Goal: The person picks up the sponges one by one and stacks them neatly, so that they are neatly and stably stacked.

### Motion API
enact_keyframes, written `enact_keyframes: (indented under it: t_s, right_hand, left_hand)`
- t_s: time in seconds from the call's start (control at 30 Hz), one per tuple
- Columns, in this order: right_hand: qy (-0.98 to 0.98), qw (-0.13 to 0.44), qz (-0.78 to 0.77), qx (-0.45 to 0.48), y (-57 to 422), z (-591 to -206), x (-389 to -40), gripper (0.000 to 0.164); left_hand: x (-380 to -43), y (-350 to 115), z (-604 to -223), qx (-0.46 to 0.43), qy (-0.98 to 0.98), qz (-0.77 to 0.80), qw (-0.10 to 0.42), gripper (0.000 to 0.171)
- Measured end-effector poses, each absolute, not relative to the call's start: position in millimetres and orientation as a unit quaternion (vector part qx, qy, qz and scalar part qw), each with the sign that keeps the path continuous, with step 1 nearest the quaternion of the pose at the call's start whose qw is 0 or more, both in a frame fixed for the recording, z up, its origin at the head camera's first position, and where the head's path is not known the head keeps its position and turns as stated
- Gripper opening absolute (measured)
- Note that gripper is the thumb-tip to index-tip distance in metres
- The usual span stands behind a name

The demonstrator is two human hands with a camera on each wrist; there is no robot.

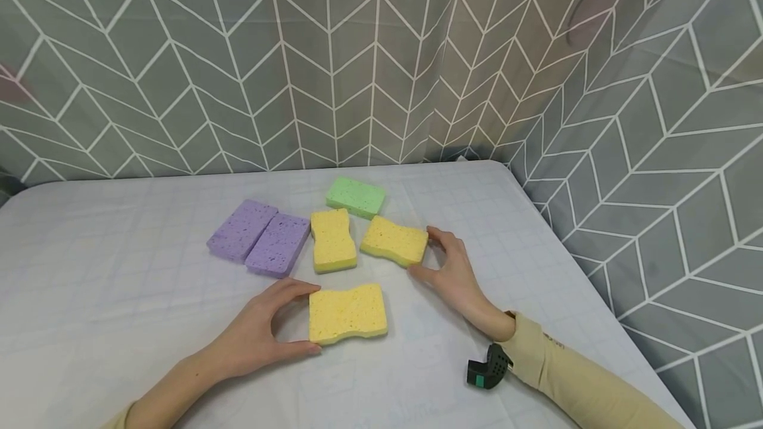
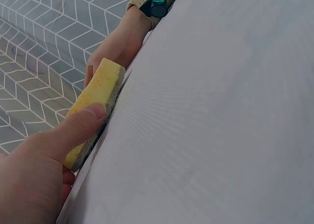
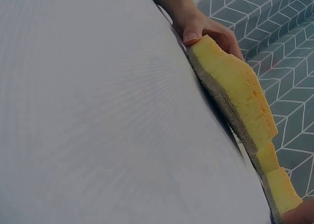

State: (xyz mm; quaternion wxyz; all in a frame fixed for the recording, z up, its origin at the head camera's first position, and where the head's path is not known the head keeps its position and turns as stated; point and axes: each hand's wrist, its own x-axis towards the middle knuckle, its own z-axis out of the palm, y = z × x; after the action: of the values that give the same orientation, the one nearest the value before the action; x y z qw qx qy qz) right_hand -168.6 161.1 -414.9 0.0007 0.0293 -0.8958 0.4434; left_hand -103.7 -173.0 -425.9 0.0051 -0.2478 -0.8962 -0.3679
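Between thumb and fingers, my left hand [image 1: 253, 335] holds the left end of the nearest yellow sponge [image 1: 348, 313], which lies crosswise on the table. The left wrist view shows that sponge's grey scouring underside [image 2: 109, 113], with the thumb along its side. Farther back to the right, my right hand [image 1: 454, 278] pinches the right end of another yellow sponge [image 1: 393, 241], thumb at the near corner and fingers at the far one. A third yellow sponge [image 1: 332, 240] lies lengthwise between that one and the purple sponges; no hand touches it.
Two purple sponges [image 1: 243, 230] lie side by side at the left. Behind the yellow ones is a green sponge [image 1: 356, 196]. A white cloth covers the table [image 1: 119, 283], and a grey patterned curtain [image 1: 238, 51] hangs behind and to the right. A black device [image 1: 489, 368] sits by the right sleeve.
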Motion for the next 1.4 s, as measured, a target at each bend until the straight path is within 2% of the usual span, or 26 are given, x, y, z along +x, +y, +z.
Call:
enact_keyframes:
  t_s: [0.8,1.4]
  right_hand:
    - [-0.875,0.013,0.484,0.026,162.8,-414.0,-164.1,0.074]
    - [-0.848,0.061,0.521,0.071,165.2,-414.6,-161.8,0.067]
  left_hand:
    - [-101.7,-173.3,-427.0,-0.243,-0.894,-0.376,-0.002,0.074]
    - [-103.7,-174.0,-427.6,-0.256,-0.892,-0.371,0.016,0.076]
